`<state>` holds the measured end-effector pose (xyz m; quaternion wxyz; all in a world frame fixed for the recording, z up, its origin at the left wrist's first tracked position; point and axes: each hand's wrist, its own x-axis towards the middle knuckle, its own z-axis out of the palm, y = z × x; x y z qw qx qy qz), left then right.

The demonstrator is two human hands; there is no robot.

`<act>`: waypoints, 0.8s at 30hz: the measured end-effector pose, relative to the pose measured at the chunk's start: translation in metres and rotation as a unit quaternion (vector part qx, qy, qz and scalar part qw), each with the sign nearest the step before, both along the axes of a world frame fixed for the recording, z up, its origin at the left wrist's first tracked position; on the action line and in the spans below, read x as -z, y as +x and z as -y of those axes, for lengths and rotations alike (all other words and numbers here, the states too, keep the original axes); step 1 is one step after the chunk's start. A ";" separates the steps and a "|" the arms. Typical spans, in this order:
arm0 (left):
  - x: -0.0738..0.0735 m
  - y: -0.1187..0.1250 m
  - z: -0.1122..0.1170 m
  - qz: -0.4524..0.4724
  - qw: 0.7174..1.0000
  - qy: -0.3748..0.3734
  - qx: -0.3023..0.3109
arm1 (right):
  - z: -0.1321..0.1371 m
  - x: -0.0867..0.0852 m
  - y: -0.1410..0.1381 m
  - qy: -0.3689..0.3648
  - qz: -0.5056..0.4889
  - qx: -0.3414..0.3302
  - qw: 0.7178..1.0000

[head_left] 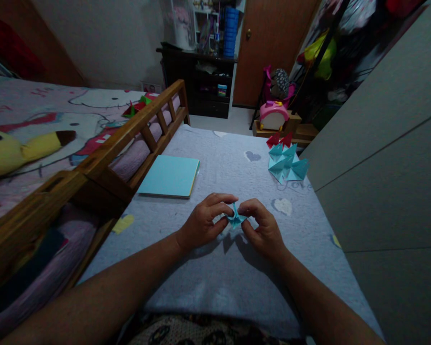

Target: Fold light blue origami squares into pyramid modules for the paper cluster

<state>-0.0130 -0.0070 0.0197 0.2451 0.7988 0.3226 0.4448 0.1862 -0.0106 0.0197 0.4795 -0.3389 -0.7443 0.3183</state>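
Note:
Between my two hands is a small folded piece of light blue origami paper (236, 221), raised a little over the bedspread. My left hand (210, 218) pinches its left side with thumb and fingers. On the right side, the thumb and index finger of my right hand (262, 227) grip the paper. A thin point of it stands up between my fingertips. To the left lies a flat stack of light blue paper sheets (170, 175). Several folded blue paper pieces (286, 163) sit at the far right, with red folded pieces (280, 140) just behind them.
A pale blue bedspread (208, 282) with heart shapes lies beneath. Along the left runs a wooden rail (129, 143), with a yellow plush toy (25, 148) beyond it. A grey panelled surface (388, 158) borders the right. Farther back are a dark cabinet (197, 86) and a door (273, 43).

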 end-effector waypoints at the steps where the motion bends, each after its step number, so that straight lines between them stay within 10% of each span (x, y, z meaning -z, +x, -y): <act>1: 0.001 0.000 0.000 -0.003 1.000 0.013 0.000 | 0.000 0.002 0.000 0.003 -0.001 -0.001 1.000; 24: 0.002 0.000 -0.002 0.020 0.998 0.056 -0.012 | 0.002 -0.001 -0.001 0.034 0.013 0.014 0.999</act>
